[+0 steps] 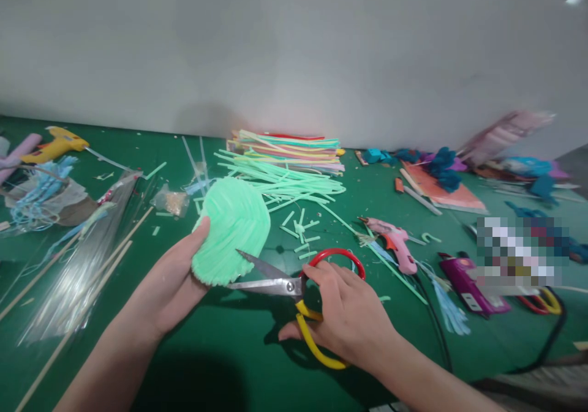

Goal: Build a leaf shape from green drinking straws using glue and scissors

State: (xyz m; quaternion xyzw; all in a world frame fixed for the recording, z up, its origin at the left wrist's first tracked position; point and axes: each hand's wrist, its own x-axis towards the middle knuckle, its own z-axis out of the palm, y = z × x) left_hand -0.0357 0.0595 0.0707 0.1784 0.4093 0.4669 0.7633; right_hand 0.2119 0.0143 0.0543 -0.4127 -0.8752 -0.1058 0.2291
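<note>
My left hand [177, 286] grips a mint-green fuzzy leaf shape [234, 225] by its left side, with the thumb on its face and the fingers behind. It looks built from rows of pipe cleaners, and its lower edge is ragged. In my right hand [344, 308] is a pair of scissors [290, 286] with one red and one yellow handle loop. The blades are spread, pointing left. One blade tip lies over the face of the leaf shape, the other near its lower edge. Short green pipe cleaner offcuts [301, 231] lie scattered behind the scissors.
Green pipe cleaners [294, 182] lie loose before a multicoloured bundle [285, 149] by the wall. A pink glue gun [392, 240] and a magenta box [473, 283] are at right. A yellow glue gun [57, 144], wooden sticks [103, 271] and clear plastic sleeves [98, 247] lie left.
</note>
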